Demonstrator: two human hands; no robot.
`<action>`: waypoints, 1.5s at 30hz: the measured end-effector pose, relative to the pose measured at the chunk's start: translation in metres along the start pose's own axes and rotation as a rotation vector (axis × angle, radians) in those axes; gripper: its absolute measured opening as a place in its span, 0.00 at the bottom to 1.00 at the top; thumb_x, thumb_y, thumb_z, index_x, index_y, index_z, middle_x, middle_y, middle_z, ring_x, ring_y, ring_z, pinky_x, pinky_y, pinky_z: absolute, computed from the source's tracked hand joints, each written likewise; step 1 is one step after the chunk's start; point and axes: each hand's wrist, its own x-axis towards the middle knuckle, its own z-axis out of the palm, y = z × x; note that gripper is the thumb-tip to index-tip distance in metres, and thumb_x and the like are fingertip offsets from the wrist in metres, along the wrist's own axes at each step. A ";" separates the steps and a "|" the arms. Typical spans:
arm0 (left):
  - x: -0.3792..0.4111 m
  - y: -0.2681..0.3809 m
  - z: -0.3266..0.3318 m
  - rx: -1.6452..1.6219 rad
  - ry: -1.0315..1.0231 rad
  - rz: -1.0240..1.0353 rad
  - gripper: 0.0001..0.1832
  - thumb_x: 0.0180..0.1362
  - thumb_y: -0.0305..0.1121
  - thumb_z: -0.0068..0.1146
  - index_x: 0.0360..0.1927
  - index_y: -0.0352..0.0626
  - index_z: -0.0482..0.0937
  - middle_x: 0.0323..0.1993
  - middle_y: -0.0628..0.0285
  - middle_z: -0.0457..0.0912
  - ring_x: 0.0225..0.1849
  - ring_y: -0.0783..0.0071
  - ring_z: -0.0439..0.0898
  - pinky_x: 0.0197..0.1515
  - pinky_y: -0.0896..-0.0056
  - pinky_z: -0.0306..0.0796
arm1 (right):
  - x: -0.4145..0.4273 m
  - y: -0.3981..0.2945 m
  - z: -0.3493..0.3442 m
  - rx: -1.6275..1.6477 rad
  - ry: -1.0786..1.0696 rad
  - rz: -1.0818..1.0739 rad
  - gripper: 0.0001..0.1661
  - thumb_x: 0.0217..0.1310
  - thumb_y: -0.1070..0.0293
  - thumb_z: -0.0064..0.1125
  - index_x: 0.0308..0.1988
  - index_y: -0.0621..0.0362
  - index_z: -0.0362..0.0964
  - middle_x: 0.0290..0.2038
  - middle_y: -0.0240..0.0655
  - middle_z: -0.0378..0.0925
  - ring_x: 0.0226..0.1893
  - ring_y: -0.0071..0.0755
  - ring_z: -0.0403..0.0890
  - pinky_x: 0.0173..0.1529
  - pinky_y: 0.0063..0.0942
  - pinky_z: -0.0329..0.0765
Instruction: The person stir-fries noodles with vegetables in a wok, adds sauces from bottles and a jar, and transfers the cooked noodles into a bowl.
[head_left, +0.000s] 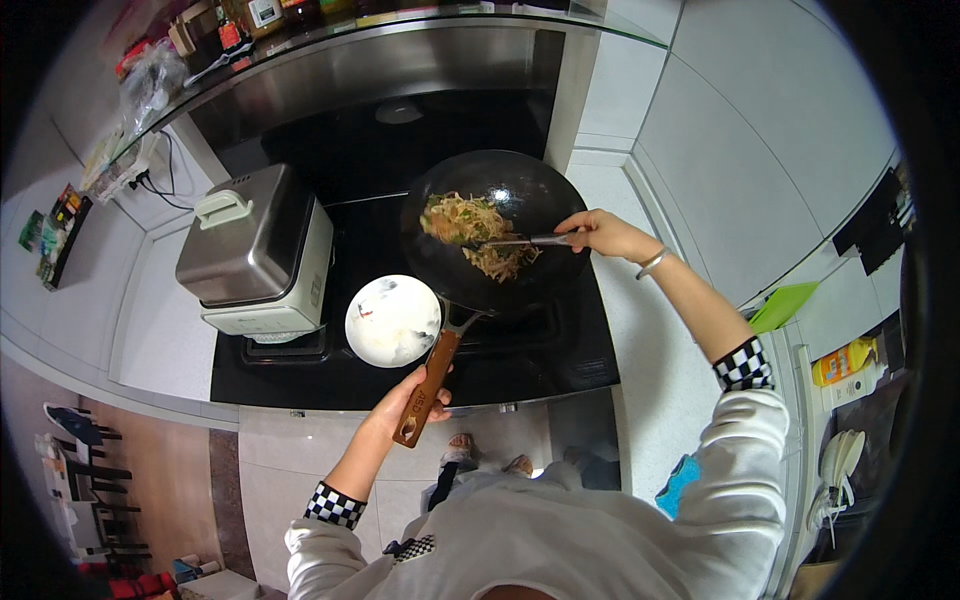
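Note:
My left hand (414, 401) grips the wooden handle (431, 382) of a dark wok (551, 195) on the black cooktop. Noodle-like strands with green and brown bits (469, 217) lie in the wok, in a larger heap and a smaller one. My right hand (604, 234) holds the metal handle of a utensil (540, 240) at the wok's right rim; its far end is among the food. A white bowl (393, 321) with dark smears and a red bit inside sits just left of the wok's handle. Food partly hides the utensil's head.
A bread-maker-like appliance with a steel lid (244, 240) stands on the cooktop's left. Above the back runs a glass shelf (420, 21) with jars and bags. White counter (645, 337) flanks the right side, with a blue cloth or sponge (679, 486), a green board (784, 306) and bottles (844, 364) further right.

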 end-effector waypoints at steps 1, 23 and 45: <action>0.000 0.000 -0.005 0.026 0.003 0.013 0.26 0.56 0.50 0.38 0.53 0.46 0.60 0.27 0.56 0.73 0.18 0.73 0.71 0.36 0.67 0.72 | 0.002 0.003 0.001 0.205 0.004 0.127 0.17 0.54 0.68 0.45 0.45 0.59 0.66 0.20 0.34 0.70 0.11 0.21 0.64 0.17 0.17 0.64; -0.024 0.332 0.199 1.439 0.255 1.402 0.26 0.54 0.40 0.46 0.50 0.30 0.62 0.40 0.54 0.75 0.41 0.72 0.74 0.45 0.75 0.65 | -0.086 0.039 0.081 0.330 0.186 0.279 0.10 0.57 0.65 0.44 0.36 0.60 0.62 0.19 0.33 0.70 0.08 0.16 0.62 0.14 0.15 0.62; 0.128 0.541 0.262 1.467 0.798 1.706 0.36 0.41 0.47 0.56 0.48 0.32 0.60 0.47 0.41 0.64 0.50 0.48 0.64 0.49 0.56 0.61 | 0.122 -0.265 -0.051 -0.207 0.935 -0.669 0.21 0.49 0.61 0.52 0.43 0.60 0.65 0.33 0.38 0.73 0.27 0.35 0.74 0.34 0.28 0.70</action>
